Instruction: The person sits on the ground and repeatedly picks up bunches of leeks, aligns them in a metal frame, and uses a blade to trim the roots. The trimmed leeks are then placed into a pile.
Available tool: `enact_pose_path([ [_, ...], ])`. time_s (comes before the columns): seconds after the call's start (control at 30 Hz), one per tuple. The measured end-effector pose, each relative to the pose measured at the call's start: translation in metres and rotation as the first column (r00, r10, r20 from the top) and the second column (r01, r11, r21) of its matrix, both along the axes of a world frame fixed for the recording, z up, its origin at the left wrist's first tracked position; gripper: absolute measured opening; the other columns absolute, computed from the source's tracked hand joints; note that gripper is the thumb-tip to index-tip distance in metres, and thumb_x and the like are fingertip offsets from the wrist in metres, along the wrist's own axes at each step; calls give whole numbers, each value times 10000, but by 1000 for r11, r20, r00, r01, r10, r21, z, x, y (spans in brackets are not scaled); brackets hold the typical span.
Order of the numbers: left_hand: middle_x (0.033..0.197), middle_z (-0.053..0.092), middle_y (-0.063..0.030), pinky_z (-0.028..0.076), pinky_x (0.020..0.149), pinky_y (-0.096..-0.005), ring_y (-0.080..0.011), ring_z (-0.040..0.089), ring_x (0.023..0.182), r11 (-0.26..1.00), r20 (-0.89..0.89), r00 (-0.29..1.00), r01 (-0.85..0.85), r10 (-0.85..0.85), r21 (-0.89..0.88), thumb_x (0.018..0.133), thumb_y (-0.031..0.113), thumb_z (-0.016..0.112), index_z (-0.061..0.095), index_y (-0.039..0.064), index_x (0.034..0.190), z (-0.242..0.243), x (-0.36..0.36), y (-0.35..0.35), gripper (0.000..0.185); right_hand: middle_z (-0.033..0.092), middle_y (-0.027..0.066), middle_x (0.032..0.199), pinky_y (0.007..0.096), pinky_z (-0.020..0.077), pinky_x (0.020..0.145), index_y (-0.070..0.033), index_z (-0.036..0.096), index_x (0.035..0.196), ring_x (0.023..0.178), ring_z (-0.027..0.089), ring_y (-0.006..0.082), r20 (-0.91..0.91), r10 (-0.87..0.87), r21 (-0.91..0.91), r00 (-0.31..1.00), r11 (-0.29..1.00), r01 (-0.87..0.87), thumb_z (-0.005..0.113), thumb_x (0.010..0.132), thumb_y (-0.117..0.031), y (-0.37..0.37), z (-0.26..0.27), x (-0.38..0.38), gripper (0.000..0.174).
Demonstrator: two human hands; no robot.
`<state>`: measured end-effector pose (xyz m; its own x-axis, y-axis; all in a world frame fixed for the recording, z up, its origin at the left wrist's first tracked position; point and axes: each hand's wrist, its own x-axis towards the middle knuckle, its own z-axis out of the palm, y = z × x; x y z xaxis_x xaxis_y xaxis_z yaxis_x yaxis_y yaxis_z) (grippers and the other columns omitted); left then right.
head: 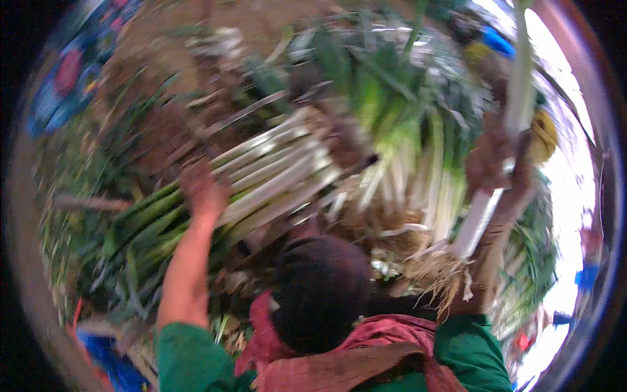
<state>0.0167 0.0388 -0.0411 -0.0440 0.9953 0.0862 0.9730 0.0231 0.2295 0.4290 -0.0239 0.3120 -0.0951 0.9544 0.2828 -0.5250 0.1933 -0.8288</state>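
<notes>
In the head view, my left hand (203, 191) lies over a stack of leeks (274, 176) with pale shanks and green leaves. Blur hides how its fingers meet the leaves. My right hand (494, 161) is raised on the other side, closed around a single leek (477, 220). That leek slants, its stringy roots (441, 279) hanging at the lower end and its top running past the upper picture rim. A bright strip shows along its shank; I cannot tell whether this is glare or a blade. Between my hands lies a heap of untrimmed leeks (406, 152) with roots on.
Wooden sticks (245, 112) stand around the stack, one poking out left (93, 203). Leaf scraps (88, 171) litter the soil. A blue patterned cloth or sack (63, 88) is upper left, a yellow round object (543, 137) right. More leeks (524, 259) lie lower right.
</notes>
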Motion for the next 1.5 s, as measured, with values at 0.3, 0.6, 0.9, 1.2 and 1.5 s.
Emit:
enact_pose_path([
  [0.3,1575,389,-211,28,1249,-597,-435,258,1501,997,-76,997,-32,26,-74,956,565,472,343,26,1561,13,6,-3,821,693,110,1209,307,573,678,-37,624,1276,884,717,230,589,-388,772,709,531,-350,744,897,-180,122,-29,-252,422],
  [0.6,1513,475,-164,162,1196,-624,-382,387,1417,997,195,981,34,-19,-74,927,453,592,441,122,1513,31,7,-6,690,686,118,956,480,531,694,-87,644,1070,809,673,395,829,-501,530,248,565,-632,734,744,-167,146,-213,-339,348],
  [0.9,1330,585,-247,344,1053,-592,-416,519,1270,993,102,995,-14,1,121,902,414,627,512,-26,1346,19,7,2,635,686,150,911,496,528,699,-68,635,1149,844,680,390,882,-267,465,387,625,-627,749,757,-210,162,-253,-297,431],
  [1.2,1516,414,-222,183,1195,-621,-409,351,1423,999,-128,991,23,-26,-22,948,528,555,353,46,1547,11,8,-4,794,662,66,980,433,495,873,-152,676,1155,983,648,292,873,-470,480,130,782,-397,798,752,-254,213,-306,-194,433],
  [1.5,1503,414,-237,190,1195,-620,-452,362,1400,999,-131,991,-13,18,39,938,501,572,370,40,1532,-2,4,-11,779,658,118,1102,472,481,943,-124,650,1244,1072,614,357,910,-401,407,102,824,-394,728,819,-222,239,-358,-168,444],
])
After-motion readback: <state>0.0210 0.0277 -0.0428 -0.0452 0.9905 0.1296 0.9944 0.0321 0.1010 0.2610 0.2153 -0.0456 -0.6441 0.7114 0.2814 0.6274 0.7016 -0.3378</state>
